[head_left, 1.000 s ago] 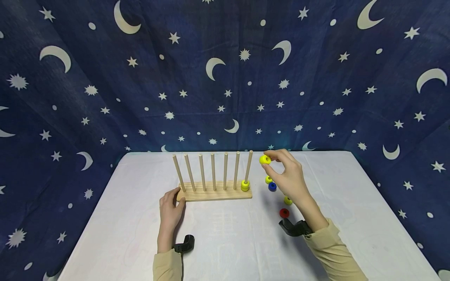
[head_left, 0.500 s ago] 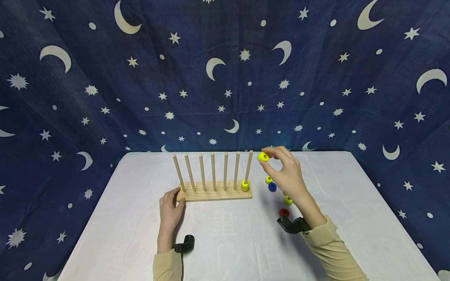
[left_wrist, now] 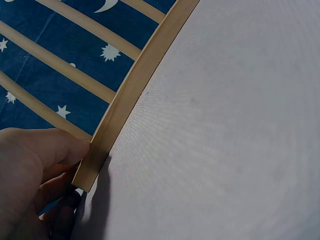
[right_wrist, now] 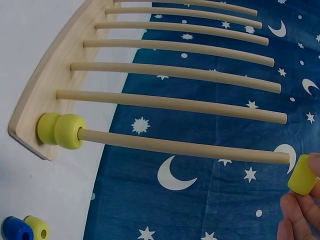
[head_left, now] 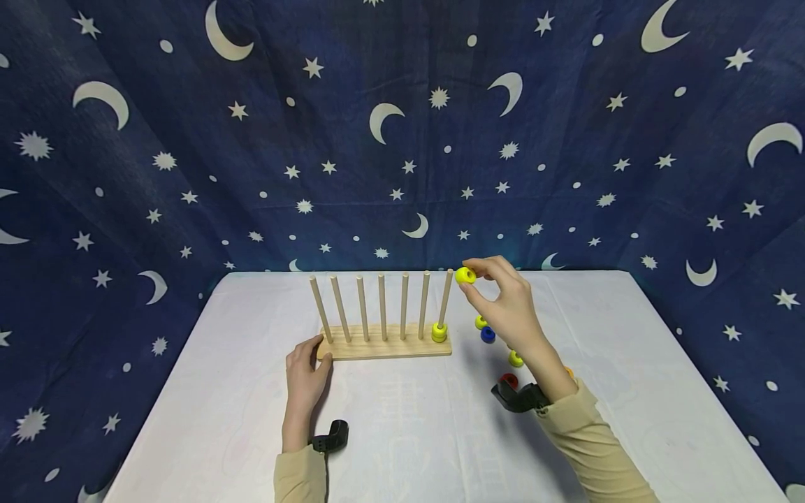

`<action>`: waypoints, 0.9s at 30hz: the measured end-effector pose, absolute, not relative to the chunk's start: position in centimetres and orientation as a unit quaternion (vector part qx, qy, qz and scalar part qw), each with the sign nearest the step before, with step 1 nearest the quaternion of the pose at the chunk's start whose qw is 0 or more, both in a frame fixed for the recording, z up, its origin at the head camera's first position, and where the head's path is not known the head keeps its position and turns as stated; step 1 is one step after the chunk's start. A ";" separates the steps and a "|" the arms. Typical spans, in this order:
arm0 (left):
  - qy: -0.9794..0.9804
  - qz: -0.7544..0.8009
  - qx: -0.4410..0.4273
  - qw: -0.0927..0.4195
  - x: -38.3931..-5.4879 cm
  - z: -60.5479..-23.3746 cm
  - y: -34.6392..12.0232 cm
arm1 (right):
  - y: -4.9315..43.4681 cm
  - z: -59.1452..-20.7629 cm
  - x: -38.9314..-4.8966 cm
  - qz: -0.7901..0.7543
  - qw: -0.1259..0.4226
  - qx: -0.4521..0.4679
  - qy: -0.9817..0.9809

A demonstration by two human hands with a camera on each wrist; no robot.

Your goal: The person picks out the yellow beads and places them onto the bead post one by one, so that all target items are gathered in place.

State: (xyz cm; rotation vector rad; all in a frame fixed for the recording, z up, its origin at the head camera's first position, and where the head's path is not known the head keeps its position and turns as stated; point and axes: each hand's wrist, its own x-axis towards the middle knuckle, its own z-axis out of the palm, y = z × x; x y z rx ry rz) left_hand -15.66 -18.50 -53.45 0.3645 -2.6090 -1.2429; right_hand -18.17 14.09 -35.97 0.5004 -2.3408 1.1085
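A wooden board with several upright pegs stands on the table. Its rightmost peg carries two yellow beads at the bottom. My right hand pinches another yellow bead between thumb and fingers, just right of that peg's top. In the right wrist view this bead is close to the peg's tip but apart from it. My left hand grips the board's left end, and the left wrist view shows the thumb on the board's edge.
On the white table, right of the board, lie a blue bead, a yellow bead, another yellow one and a red bead. An orange piece shows partly behind the right forearm. A dark star-patterned cloth hangs behind the table.
My right hand has moved left and slightly up with the yellow bead, bringing it beside the top of the rightmost peg. The left hand and the board have stayed put.
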 end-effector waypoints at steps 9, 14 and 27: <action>-0.889 -0.425 0.121 0.117 -15.7 -53.3 -18.5 | 13.7 -35.5 -18.7 0.410 0.255 0.198 -0.853; -0.888 -0.427 0.119 0.119 -15.7 -53.3 -18.4 | 13.6 -35.6 -19.1 0.415 0.251 0.198 -0.852; -0.891 -0.422 0.126 0.112 -15.6 -53.2 -18.4 | 13.0 -36.0 -19.7 0.421 0.257 0.213 -0.844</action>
